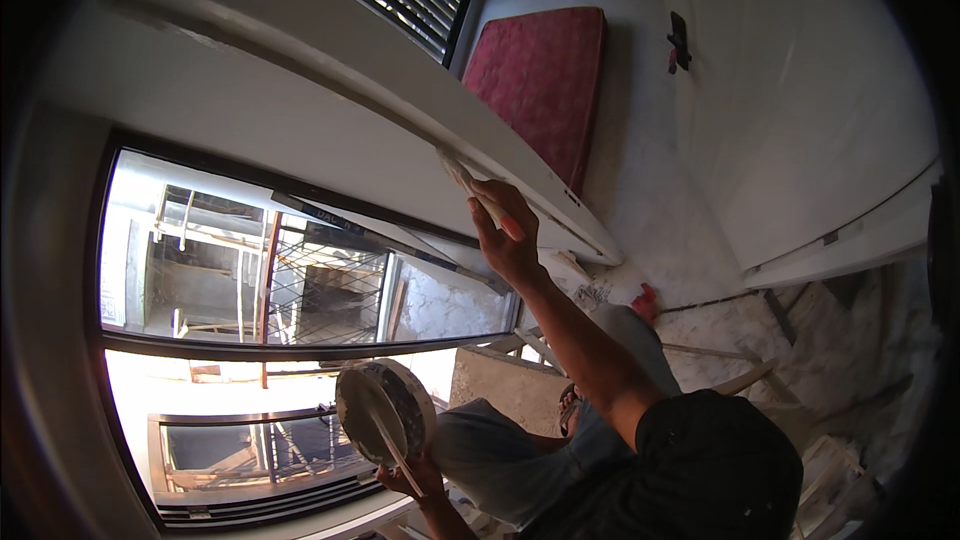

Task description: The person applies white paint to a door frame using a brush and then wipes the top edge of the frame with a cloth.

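My right hand [505,230] is raised, its fingers closed round a paintbrush [457,170]. The pale bristles meet the white wall just below a long ledge-like frame [400,120]. Lower down, my left hand [422,478] grips a round paint bucket [418,402] by its lower side, tilted so that its inside shows. A thin light stick [388,430] slants across the bucket's mouth. Whether my left fingers also hold the stick is hard to make out.
A dark-framed window [300,345] lies to my left, with scaffolding outside. Beyond the frame, a red mattress [540,80] rests on the floor. A white door [800,110] with a dark handle stands at right. Wooden pieces [830,475] and a red object [645,302] are below.
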The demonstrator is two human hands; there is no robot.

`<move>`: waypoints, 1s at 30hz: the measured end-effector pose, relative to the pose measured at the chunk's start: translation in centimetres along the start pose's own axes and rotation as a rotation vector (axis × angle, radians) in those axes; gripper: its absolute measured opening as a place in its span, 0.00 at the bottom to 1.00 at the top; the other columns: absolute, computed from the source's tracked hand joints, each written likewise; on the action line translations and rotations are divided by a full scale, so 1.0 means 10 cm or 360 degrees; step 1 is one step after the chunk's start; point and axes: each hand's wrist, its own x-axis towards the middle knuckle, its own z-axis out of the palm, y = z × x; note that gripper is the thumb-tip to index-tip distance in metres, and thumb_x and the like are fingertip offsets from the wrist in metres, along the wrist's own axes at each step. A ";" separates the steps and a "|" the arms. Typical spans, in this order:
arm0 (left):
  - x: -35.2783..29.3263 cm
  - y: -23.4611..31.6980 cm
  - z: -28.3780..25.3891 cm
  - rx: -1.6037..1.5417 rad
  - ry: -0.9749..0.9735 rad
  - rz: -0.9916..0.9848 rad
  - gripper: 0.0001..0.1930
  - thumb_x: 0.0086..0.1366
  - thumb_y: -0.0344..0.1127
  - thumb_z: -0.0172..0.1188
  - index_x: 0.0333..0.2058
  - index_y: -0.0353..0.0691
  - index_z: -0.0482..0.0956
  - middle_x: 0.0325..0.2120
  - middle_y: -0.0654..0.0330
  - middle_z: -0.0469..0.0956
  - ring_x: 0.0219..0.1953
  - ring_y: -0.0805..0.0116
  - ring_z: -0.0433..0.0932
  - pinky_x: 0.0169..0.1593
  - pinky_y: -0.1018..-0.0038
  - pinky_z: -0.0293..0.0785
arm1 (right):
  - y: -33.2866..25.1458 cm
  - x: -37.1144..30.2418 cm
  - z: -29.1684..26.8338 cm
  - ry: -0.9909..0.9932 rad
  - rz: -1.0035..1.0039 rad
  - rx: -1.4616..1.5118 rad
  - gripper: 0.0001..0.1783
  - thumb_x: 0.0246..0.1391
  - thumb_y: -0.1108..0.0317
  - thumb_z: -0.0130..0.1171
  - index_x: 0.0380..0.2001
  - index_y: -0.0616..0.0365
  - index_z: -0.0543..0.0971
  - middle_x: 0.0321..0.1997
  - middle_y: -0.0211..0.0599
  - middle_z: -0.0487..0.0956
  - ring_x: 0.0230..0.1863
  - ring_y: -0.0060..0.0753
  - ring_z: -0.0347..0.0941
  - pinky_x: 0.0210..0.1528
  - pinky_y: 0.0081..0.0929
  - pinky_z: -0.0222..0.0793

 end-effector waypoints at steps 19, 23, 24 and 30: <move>0.28 1.00 -0.09 -0.0745 -0.0147 -0.0814 0.37 0.55 0.50 0.68 0.56 0.40 0.59 0.51 0.49 0.69 0.58 0.58 0.66 0.60 0.58 0.60 | 0.08 -0.39 0.21 0.0139 -0.0007 0.0016 0.21 0.48 0.80 0.67 0.47 0.52 0.81 0.50 0.39 0.75 0.48 0.37 0.75 0.47 0.30 0.75; 0.36 1.15 0.03 -0.0782 -0.0155 -0.0927 0.36 0.54 0.50 0.69 0.54 0.39 0.61 0.50 0.50 0.70 0.56 0.58 0.67 0.59 0.58 0.60 | 0.17 -0.49 0.23 0.0072 0.0040 0.0099 0.24 0.48 0.79 0.67 0.50 0.51 0.80 0.54 0.39 0.72 0.53 0.38 0.72 0.51 0.32 0.72; 0.36 1.17 0.04 -0.0790 -0.0144 -0.0943 0.36 0.54 0.50 0.69 0.54 0.39 0.61 0.49 0.51 0.70 0.56 0.58 0.67 0.59 0.58 0.60 | 0.18 -0.49 0.24 0.0071 0.0048 0.0122 0.24 0.48 0.79 0.67 0.50 0.51 0.80 0.53 0.39 0.72 0.52 0.39 0.72 0.51 0.31 0.72; 0.42 1.25 0.06 -0.0808 -0.0149 -0.1003 0.36 0.52 0.50 0.70 0.52 0.38 0.63 0.47 0.52 0.71 0.54 0.58 0.68 0.57 0.58 0.62 | 0.15 -0.39 0.21 0.0172 0.0002 0.0034 0.22 0.49 0.80 0.67 0.48 0.51 0.81 0.51 0.38 0.73 0.48 0.37 0.75 0.46 0.29 0.74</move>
